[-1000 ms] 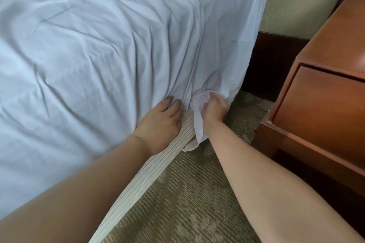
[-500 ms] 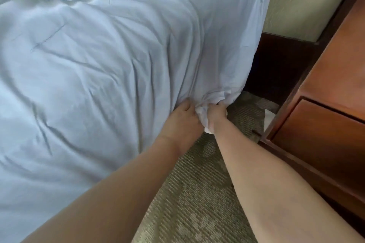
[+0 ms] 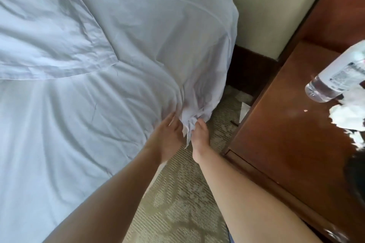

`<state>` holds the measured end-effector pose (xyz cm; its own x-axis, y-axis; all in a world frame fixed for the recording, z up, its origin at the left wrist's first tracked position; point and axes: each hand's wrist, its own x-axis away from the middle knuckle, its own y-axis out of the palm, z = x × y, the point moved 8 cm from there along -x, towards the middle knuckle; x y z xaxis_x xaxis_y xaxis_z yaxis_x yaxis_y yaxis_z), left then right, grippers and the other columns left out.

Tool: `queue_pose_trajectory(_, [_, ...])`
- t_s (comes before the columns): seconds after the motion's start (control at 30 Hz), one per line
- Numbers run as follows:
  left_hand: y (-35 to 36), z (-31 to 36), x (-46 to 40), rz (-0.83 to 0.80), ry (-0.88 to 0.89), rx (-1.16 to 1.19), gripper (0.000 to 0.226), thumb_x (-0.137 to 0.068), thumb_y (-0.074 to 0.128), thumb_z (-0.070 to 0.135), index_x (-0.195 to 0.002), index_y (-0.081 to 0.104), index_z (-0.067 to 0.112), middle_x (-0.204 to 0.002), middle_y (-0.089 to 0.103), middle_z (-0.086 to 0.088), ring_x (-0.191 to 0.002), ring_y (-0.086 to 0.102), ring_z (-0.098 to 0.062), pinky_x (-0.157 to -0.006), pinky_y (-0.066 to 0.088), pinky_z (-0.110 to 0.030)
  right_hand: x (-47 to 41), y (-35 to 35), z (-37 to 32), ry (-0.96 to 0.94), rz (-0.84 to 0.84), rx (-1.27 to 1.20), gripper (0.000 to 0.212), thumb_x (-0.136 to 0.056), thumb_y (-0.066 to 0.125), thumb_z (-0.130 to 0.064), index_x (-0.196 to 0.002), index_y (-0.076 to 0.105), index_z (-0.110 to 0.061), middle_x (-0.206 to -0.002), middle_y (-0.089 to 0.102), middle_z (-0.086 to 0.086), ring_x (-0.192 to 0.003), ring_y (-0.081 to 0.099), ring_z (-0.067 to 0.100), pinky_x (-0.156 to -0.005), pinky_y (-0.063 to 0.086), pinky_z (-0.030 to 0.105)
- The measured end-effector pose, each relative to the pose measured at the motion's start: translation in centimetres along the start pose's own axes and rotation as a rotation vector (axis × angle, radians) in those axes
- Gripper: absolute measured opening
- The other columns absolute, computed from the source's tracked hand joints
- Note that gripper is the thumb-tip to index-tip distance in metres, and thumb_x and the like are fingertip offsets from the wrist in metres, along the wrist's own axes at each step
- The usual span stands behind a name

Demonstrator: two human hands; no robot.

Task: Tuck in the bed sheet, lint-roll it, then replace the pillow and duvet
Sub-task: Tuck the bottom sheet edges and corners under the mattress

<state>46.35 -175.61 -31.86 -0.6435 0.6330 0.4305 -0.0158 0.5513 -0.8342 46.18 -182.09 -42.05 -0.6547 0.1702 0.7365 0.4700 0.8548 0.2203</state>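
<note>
Both hands at the bed's near-right corner: left hand flat, fingers straight against the sheet, right hand pinching its bunched end; the nightstand bottle's label is unreadable.

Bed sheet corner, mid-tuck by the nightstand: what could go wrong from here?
1. The bed sheet is bunched into a wad at the corner where the right hand grips it; tucked like that it may leave a lump.
2. The left hand only presses beside it, so wrinkles could stay.
3. The nightstand sits close; an elbow might knock its water bottle.
</note>
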Motion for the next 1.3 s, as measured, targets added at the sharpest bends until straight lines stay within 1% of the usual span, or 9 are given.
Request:
queue_pose_trajectory(0.1, [-6.1,-2.3,1.5,0.007,-0.026,-0.086,0.017,-0.055,0.076,0.014,-0.071,0.075,0.01,-0.081,0.068,-0.009,-0.087,0.064,-0.027,-0.098,0.047,-0.043,3.5,1.3,-4.1,0.005,-0.019,0.053,0.017,-0.101,0.033,-0.018,-0.113,0.045,-0.023,-0.113,0.044,0.003,-0.102,0.044,0.017,-0.074,0.04,0.024])
queue_pose_trajectory(0.23, [-10.0,-6.2,-0.2,-0.141,-0.034,-0.032,0.033,-0.089,0.045,0.005,-0.12,0.059,0.009,-0.126,0.052,-0.01,-0.123,0.042,-0.029,-0.115,0.019,-0.042,5.3,1.9,-12.3,-0.011,-0.008,0.09,0.038,-0.103,0.031,-0.014,-0.14,0.042,-0.015,-0.133,0.049,0.005,-0.114,0.048,0.019,-0.094,0.038,0.03])
queue_pose_trajectory(0.4, [-14.8,-10.7,-4.0,-0.064,-0.128,0.095,0.033,-0.09,0.046,0.011,-0.122,0.053,0.014,-0.123,0.052,-0.003,-0.12,0.044,-0.024,-0.106,0.028,-0.034,3.8,1.6,-19.7,-0.033,0.043,0.133,0.041,-0.103,0.031,-0.019,-0.143,0.04,-0.018,-0.139,0.049,0.007,-0.124,0.049,0.023,-0.107,0.038,0.037])
queue_pose_trajectory(0.63, [-16.3,-15.5,-11.2,0.034,-0.167,0.175,0.038,-0.093,0.04,0.012,-0.129,0.051,0.018,-0.126,0.052,-0.002,-0.118,0.047,-0.023,-0.099,0.037,-0.031,-2.0,1.9,-24.8,-0.085,0.072,0.244,0.037,-0.103,0.034,-0.018,-0.139,0.045,-0.016,-0.138,0.048,0.006,-0.124,0.049,0.026,-0.107,0.04,0.041])
queue_pose_trajectory(0.77, [-16.8,-19.4,-16.6,0.077,-0.159,0.23,0.038,-0.093,0.038,0.008,-0.128,0.051,0.016,-0.124,0.053,-0.003,-0.116,0.049,-0.023,-0.09,0.041,-0.033,-6.7,1.8,-28.9,-0.152,0.166,0.292,0.033,-0.101,0.036,-0.019,-0.127,0.056,-0.014,-0.128,0.055,0.008,-0.116,0.055,0.029,-0.102,0.044,0.044])
queue_pose_trajectory(0.9, [-17.4,-24.4,-23.3,0.127,-0.246,0.42,0.037,-0.096,0.036,0.006,-0.13,0.049,0.015,-0.117,0.054,-0.006,-0.11,0.053,-0.026,-0.083,0.045,-0.038,-12.1,1.2,-34.2,-0.227,0.304,0.404,0.025,-0.093,0.038,-0.014,-0.099,0.061,-0.007,-0.103,0.062,0.013,-0.101,0.06,0.034,-0.09,0.05,0.046])
queue_pose_trajectory(1.07, [-16.8,-26.7,-29.8,0.035,-0.232,0.547,0.05,-0.101,0.032,0.015,-0.149,0.022,0.025,-0.127,0.054,-0.009,-0.113,0.054,-0.029,-0.083,0.043,-0.036,-17.3,1.0,-37.3,-0.171,0.377,0.514,0.033,-0.095,0.042,-0.018,-0.122,0.054,-0.006,-0.118,0.058,0.013,-0.105,0.057,0.031,-0.095,0.047,0.043])
queue_pose_trajectory(1.2, [-16.5,-27.4,-34.0,-0.034,-0.18,0.598,0.065,-0.097,0.035,0.013,-0.153,0.005,0.028,-0.118,0.059,-0.011,-0.098,0.057,-0.025,-0.074,0.041,-0.034,-19.3,1.1,-37.2,-0.008,0.235,0.48,0.041,-0.083,0.061,-0.021,-0.123,0.048,-0.016,-0.106,0.057,0.008,-0.083,0.055,0.02,-0.075,0.053,0.033])
queue_pose_trajectory(1.3, [-15.9,-26.9,-35.7,-0.097,-0.126,0.592,0.07,-0.095,0.037,0.014,-0.153,0.001,0.029,-0.115,0.061,-0.01,-0.097,0.058,-0.025,-0.076,0.043,-0.034,-19.5,0.5,-37.5,-0.019,0.233,0.58,0.014,-0.087,0.059,-0.022,-0.094,0.052,-0.011,-0.075,0.052,0.005,-0.06,0.048,0.016,-0.052,0.042,0.027])
